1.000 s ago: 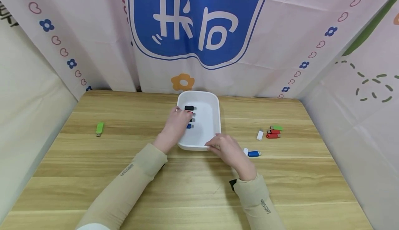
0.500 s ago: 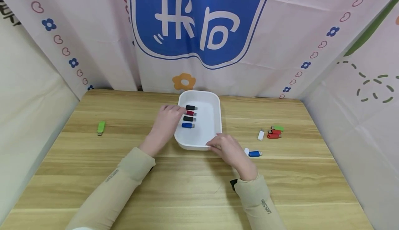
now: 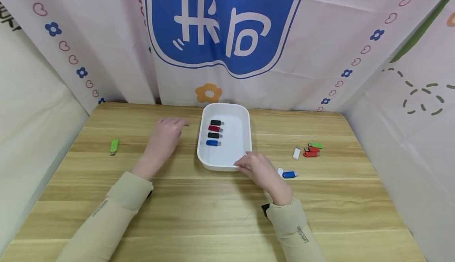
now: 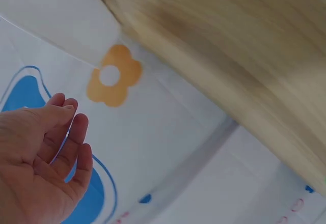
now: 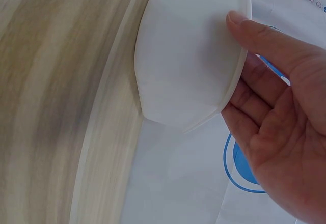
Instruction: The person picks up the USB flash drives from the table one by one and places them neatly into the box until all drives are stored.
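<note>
A white tray (image 3: pixel 236 143) stands on the table, with several USB sticks in a column along its left side: a black one (image 3: pixel 215 122), a red one (image 3: pixel 215 128), a second black one (image 3: pixel 214 135) and a blue one (image 3: pixel 212 143). My right hand (image 3: pixel 261 171) pinches the tray's near right rim. In the right wrist view the thumb lies on the outer wall and the fingers reach over the rim. My left hand (image 3: pixel 161 141) hovers left of the tray, apart from it. Its fingers (image 4: pixel 76 132) are loosely curled with nothing in them.
On the left of the table lies a green USB stick (image 3: pixel 113 146). To the right are a white stick (image 3: pixel 296 153), a green one (image 3: pixel 315 145), two red ones (image 3: pixel 311 154) and a blue one (image 3: pixel 290 174), with a white piece (image 3: pixel 280 172) partly behind my right hand. A printed curtain (image 3: pixel 177 84) hangs behind the table.
My left hand let go of the red USB stick in the tray and moved out to the left. The right hand has stayed on the tray's rim.
</note>
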Tool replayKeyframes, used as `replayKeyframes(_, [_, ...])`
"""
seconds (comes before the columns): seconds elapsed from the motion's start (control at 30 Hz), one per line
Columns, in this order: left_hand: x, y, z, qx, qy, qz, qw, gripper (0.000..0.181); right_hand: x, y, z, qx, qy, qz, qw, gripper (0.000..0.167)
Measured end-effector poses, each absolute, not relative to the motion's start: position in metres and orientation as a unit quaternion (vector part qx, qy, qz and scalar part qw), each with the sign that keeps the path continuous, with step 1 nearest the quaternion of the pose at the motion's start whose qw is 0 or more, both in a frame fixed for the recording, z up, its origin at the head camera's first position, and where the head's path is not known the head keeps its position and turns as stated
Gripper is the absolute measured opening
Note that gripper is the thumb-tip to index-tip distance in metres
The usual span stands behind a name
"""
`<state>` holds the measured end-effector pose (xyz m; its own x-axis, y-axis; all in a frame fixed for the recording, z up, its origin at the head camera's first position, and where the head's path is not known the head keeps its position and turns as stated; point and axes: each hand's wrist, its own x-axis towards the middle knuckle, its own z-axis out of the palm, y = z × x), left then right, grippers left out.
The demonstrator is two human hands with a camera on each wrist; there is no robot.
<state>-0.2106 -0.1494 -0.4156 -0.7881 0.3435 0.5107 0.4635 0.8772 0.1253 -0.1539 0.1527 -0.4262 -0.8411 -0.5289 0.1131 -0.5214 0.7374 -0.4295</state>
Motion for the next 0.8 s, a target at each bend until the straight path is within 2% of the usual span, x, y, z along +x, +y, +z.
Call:
replayKeyframes(0.17, [-0.210,-0.177,-0.422,-0.215,-0.939,-0.128,0.235,0.033,-0.155,0.153,-0.427,-0.280,0.932,-0.230,0.008,0.012])
replayKeyframes(0.4, [-0.202,-0.217,-0.432,-0.189,-0.958,-0.121,0.178,0.034,-0.156,0.152,-0.427,-0.278,0.932,-0.234,0.012,0.012])
replayKeyframes(0.8, [-0.194,-0.282,-0.440,-0.172,-0.970,-0.118,0.127,0.045,-0.155,0.152,-0.427,-0.269,0.934,-0.232,0.019,0.012])
